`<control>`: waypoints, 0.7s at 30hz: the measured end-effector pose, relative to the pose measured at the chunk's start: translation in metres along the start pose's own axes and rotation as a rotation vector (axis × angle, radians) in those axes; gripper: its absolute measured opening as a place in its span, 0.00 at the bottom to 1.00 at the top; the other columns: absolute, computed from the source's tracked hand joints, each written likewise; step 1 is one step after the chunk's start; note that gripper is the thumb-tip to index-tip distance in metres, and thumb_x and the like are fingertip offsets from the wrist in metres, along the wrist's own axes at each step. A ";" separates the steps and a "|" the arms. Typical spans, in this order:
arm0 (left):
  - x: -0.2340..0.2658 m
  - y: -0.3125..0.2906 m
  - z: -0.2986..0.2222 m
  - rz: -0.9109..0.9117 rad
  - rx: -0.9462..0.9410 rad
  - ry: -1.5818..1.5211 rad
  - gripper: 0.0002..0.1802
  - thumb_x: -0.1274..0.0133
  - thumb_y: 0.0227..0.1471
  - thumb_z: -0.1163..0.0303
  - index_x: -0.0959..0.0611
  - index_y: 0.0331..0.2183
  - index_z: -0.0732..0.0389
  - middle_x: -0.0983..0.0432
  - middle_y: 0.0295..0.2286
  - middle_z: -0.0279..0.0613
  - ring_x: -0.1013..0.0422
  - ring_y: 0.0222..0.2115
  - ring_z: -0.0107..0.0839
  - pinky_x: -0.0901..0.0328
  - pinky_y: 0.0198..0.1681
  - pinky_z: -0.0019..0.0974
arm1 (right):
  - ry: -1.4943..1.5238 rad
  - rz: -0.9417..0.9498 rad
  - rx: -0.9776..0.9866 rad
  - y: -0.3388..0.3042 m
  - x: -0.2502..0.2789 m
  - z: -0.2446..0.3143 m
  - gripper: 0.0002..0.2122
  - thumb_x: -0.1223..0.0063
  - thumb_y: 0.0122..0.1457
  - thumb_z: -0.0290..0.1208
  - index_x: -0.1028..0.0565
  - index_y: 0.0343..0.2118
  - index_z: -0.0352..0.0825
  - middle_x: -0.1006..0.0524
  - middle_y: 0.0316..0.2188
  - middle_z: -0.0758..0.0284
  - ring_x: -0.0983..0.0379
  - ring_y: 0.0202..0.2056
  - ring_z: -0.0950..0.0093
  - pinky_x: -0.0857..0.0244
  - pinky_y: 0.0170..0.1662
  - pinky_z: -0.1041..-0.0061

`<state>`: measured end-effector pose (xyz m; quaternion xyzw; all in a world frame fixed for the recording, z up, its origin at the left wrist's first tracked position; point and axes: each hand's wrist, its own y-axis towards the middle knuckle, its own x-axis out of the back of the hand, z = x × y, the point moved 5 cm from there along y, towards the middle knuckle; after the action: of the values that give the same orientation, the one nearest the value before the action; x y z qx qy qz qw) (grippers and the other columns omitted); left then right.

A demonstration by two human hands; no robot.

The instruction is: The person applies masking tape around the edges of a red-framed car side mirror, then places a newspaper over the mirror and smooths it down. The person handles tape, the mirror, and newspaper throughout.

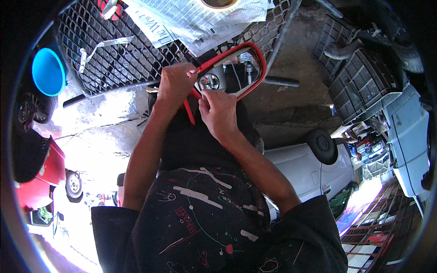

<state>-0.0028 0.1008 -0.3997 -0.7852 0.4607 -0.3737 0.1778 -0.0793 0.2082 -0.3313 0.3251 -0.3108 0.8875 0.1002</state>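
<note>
A vehicle side mirror [240, 73] with a red rim and a small round mirror [209, 82] set in its glass is between my hands, over my lap. My left hand [175, 84] is closed at its left end, fingers bent and partly hidden. My right hand [219, 111] is curled at the near edge, its thumb and forefinger pressed together just below the round mirror. From beneath my left hand a narrow red strip [189, 112] slants down; I cannot make out what it is attached to.
Before me stands a black mesh rack [136, 66] bearing newspaper sheets [200, 25] and a crumpled pale strip [104, 50]. A blue bucket [48, 72] is at the left. Black crates [359, 84] stand at the right, and a silver car [296, 168] is nearer on that side.
</note>
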 end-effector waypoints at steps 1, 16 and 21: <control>0.003 0.000 -0.001 -0.028 -0.008 -0.038 0.06 0.45 0.41 0.75 0.18 0.28 0.63 0.22 0.25 0.49 0.23 0.27 0.41 0.30 0.31 0.35 | -0.004 -0.003 0.013 0.000 0.000 0.001 0.10 0.40 0.46 0.23 0.26 0.33 0.35 0.27 0.23 0.67 0.27 0.28 0.68 0.41 0.31 0.64; -0.009 0.003 -0.001 0.040 -0.172 0.143 0.02 0.46 0.43 0.75 0.21 0.23 0.63 0.26 0.20 0.46 0.26 0.23 0.42 0.32 0.28 0.40 | -0.049 -0.006 0.045 0.002 -0.002 0.011 0.09 0.39 0.45 0.24 0.26 0.30 0.37 0.29 0.22 0.69 0.30 0.26 0.69 0.43 0.33 0.65; -0.010 0.001 -0.004 0.081 -0.152 0.208 0.03 0.48 0.44 0.75 0.22 0.23 0.64 0.27 0.20 0.47 0.27 0.23 0.44 0.33 0.27 0.41 | -0.036 0.012 0.025 0.002 -0.001 0.011 0.08 0.39 0.45 0.24 0.26 0.30 0.37 0.28 0.23 0.70 0.30 0.27 0.69 0.43 0.33 0.66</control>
<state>-0.0094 0.1095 -0.4023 -0.7342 0.5350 -0.4096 0.0837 -0.0733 0.2000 -0.3266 0.3402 -0.3031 0.8861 0.0853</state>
